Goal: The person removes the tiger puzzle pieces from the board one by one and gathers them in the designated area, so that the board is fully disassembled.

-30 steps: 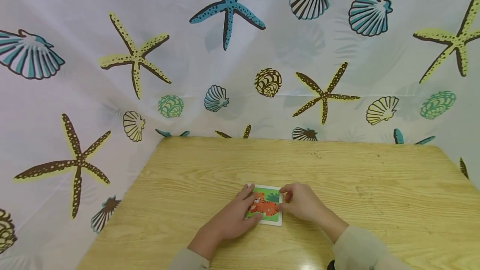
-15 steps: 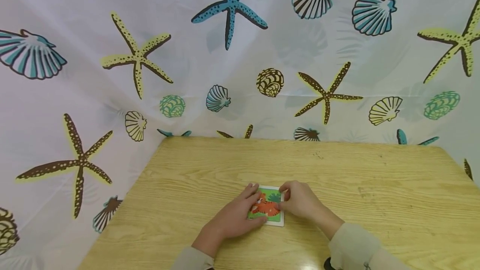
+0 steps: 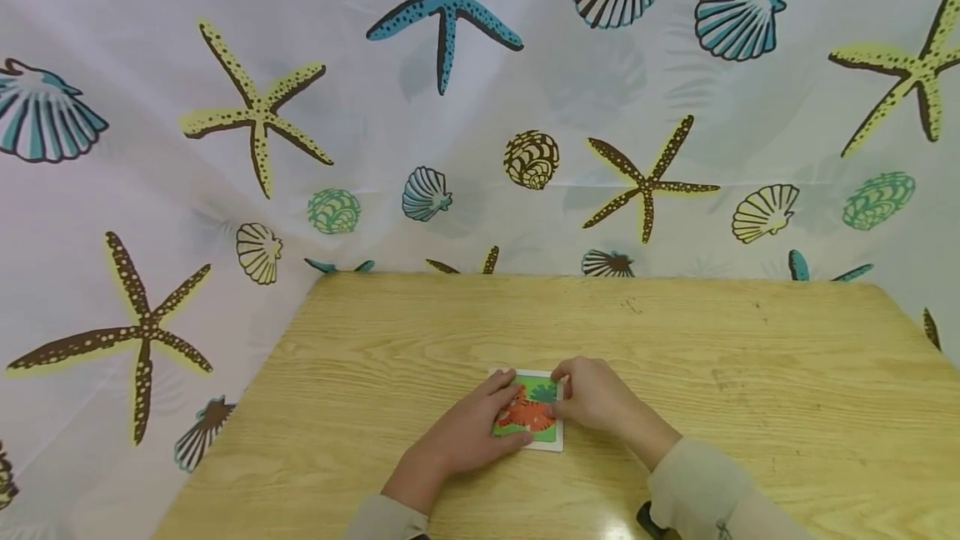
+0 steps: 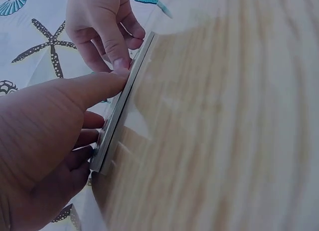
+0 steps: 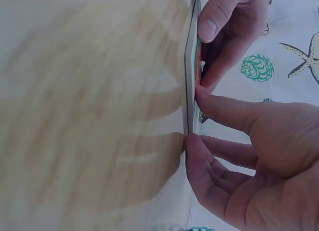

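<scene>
A small square tiger picture board [image 3: 528, 417] lies flat near the front of the table, with an orange tiger on green inside a white border. My left hand [image 3: 465, 432] rests over its left part, fingers extended towards the top left and thumb along the lower edge. At the right side, my right hand [image 3: 600, 397] pinches the edge, thumb on the picture face. Seen edge-on in the right wrist view, the board [image 5: 190, 66] shows two thin layers with a dark line between them. The left hand covers the tiger's head.
The wooden table [image 3: 360, 340] spreads around the board on all sides. Behind and to the left hangs a white cloth [image 3: 480, 132] printed with starfish and shells. A dark band [image 3: 652, 519] shows by the right sleeve.
The left hand has slid slightly right over the picture, covering more of the tiger's head. The right hand stays at the right edge. The head view has shifted a little.
</scene>
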The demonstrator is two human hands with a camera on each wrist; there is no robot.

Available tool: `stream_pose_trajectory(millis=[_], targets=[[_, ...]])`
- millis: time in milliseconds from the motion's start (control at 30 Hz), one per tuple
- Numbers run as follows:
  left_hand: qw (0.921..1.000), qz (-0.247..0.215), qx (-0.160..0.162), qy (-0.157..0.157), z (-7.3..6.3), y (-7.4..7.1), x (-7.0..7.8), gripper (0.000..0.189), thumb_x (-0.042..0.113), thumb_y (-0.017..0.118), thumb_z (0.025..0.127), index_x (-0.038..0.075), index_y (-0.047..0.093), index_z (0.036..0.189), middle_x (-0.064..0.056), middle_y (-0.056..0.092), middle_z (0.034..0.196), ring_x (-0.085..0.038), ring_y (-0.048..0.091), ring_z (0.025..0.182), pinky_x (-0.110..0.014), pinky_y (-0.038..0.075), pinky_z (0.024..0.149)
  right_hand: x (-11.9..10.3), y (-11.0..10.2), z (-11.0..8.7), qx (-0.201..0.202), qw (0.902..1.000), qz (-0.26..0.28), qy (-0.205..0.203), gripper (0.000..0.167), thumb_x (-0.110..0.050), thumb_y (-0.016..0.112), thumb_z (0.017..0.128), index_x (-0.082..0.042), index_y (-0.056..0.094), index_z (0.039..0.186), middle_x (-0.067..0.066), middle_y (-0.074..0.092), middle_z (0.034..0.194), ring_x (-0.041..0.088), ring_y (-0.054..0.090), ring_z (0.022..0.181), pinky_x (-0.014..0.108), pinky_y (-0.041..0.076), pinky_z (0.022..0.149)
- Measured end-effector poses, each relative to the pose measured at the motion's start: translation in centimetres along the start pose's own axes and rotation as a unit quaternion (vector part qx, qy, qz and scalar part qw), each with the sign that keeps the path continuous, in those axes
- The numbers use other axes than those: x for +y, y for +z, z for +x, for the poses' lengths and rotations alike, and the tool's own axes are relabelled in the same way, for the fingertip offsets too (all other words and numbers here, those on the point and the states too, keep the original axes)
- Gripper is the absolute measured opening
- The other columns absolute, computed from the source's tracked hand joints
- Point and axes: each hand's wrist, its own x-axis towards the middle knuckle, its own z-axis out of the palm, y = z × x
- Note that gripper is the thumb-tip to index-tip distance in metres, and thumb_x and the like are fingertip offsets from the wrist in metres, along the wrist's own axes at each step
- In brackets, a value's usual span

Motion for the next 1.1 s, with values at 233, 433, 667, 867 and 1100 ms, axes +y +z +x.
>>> stream_pose_trajectory(millis=[233,433,667,867,1100], targets=[[0.9986,0.035,0.035,0.016,0.25,0.53,0.33,0.064,0.045,0.068,0.1,0.001,0.057,0.146,-0.018,0.04,0.162,-0.04,0.036,0.151,-0.055,0.042,0.117,-0.29,-0.28,0.18,-0.007,0.9999,0.004,-0.007,0.037,-0.012,0.086,0.087,0.006,0.072,0.117,0.001,0.057,0.069,0.012,0.048,0.059,0.025,0.038,0.054],[0.9983,0.024,0.053,0.007,0.33,0.75,0.47,0.063,0.043,0.072,0.098,-0.001,0.06,0.142,-0.019,0.043,0.16,-0.04,0.037,0.151,-0.054,0.042,0.116,-0.62,-0.55,0.15,-0.006,0.9999,0.01,-0.004,0.035,-0.009,0.086,0.086,0.005,0.071,0.114,0.003,0.057,0.075,0.015,0.049,0.065,0.027,0.04,0.059],[0.9985,0.011,0.054,0.001,0.36,0.98,0.1,0.062,0.042,0.074,0.097,-0.001,0.061,0.14,-0.019,0.043,0.16,-0.04,0.038,0.15,-0.054,0.042,0.116,-0.35,-0.27,0.4,-0.013,0.9989,0.037,0.026,0.036,-0.007,0.089,0.082,0.002,0.069,0.111,0.005,0.058,0.084,0.018,0.053,0.074,0.031,0.045,0.065],[0.9987,0.014,0.049,-0.001,0.21,0.87,0.02,0.062,0.042,0.074,0.097,0.0,0.061,0.14,-0.018,0.042,0.161,-0.039,0.037,0.151,-0.052,0.042,0.117,-0.29,-0.07,0.71,-0.023,0.9985,0.038,0.031,0.038,-0.007,0.088,0.084,0.002,0.067,0.114,0.007,0.06,0.092,0.02,0.054,0.082,0.036,0.051,0.073],[0.9989,0.017,0.044,-0.003,0.07,0.7,0.37,0.064,0.043,0.074,0.097,-0.001,0.06,0.141,-0.018,0.042,0.161,-0.039,0.035,0.152,-0.053,0.041,0.118,-0.44,0.02,0.5,-0.018,0.9992,0.021,0.028,0.04,-0.01,0.088,0.084,0.003,0.067,0.115,0.009,0.064,0.101,0.021,0.06,0.091,0.043,0.056,0.086]])
